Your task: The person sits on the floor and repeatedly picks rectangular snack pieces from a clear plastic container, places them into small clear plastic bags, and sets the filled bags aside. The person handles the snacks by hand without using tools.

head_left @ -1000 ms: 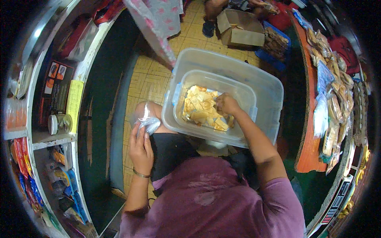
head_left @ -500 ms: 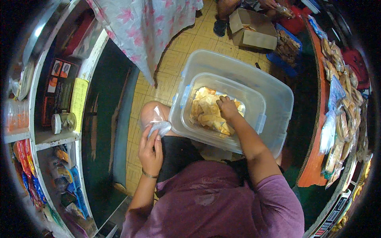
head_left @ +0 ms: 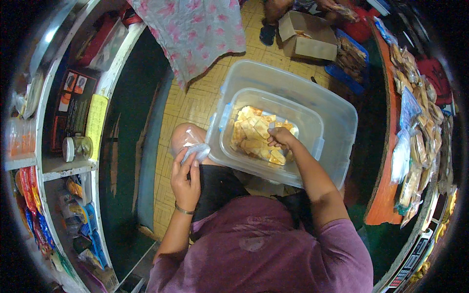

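My left hand (head_left: 185, 178) pinches a clear plastic bag (head_left: 197, 152) over my left knee. Inside a translucent tub (head_left: 234, 176), a smaller clear bin (head_left: 320, 128) holds a heap of flat, golden-brown chip-like pieces (head_left: 251, 132). My right hand (head_left: 281, 137) is over the right side of that heap, its fingers curled closed. A small pale flat piece (head_left: 271, 125) sticks up from its fingertips; its kind is not clear, though it resembles the lighter pieces in the heap.
A cardboard box (head_left: 312, 46) and a blue crate (head_left: 354, 63) stand beyond the tub, near another person's foot (head_left: 267, 34). Bagged goods (head_left: 415, 141) lie on an orange board (head_left: 383, 202) at right. Shelves (head_left: 68, 171) line the left; a flowered cloth (head_left: 195, 39) hangs ahead.
My right hand has lifted slightly from the heap, its fingers now curled with a pale piece showing. My left hand stays on the bag. The view has shifted a little.
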The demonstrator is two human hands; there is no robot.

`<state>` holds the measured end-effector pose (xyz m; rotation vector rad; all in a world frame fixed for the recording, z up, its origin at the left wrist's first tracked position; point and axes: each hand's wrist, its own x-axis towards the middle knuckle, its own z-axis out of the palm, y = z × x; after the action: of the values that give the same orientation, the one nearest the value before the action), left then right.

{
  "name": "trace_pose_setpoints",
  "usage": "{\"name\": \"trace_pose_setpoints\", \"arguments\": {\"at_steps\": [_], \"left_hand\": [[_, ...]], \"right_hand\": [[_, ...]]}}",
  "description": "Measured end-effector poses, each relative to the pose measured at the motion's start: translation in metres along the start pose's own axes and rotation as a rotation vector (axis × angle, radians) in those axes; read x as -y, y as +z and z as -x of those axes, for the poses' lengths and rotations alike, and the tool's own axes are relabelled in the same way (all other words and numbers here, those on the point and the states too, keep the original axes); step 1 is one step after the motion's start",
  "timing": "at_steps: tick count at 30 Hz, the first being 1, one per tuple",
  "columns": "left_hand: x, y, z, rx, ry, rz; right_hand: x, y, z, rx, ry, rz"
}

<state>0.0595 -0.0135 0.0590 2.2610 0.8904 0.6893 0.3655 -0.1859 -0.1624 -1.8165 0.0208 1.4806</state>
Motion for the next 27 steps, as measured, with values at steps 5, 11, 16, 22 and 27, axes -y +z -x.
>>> {"name": "trace_pose_setpoints", "arguments": {"at_steps": [5, 11, 16, 22, 27], "left_hand": [[0.002, 0.001, 0.001, -0.002, -0.015, 0.017], [0.006, 0.002, 0.001, -0.016, -0.017, 0.032], [0.008, 0.002, 0.0, -0.04, -0.028, 0.05], [0.008, 0.004, -0.002, 0.023, -0.024, 0.028], [0.004, 0.003, 0.0, -0.014, 0.036, -0.125]], "right_hand": [[-0.015, -0.008, -0.015, -0.258, -0.15, 0.244], [-0.017, 0.005, -0.011, -0.449, -0.3, 0.674], [-0.005, 0.016, 0.01, -0.49, -0.325, 0.851], [-0.001, 0.019, 0.021, -0.506, -0.493, 0.883], [0.005, 0.024, 0.024, -0.459, -0.495, 0.807]]}}
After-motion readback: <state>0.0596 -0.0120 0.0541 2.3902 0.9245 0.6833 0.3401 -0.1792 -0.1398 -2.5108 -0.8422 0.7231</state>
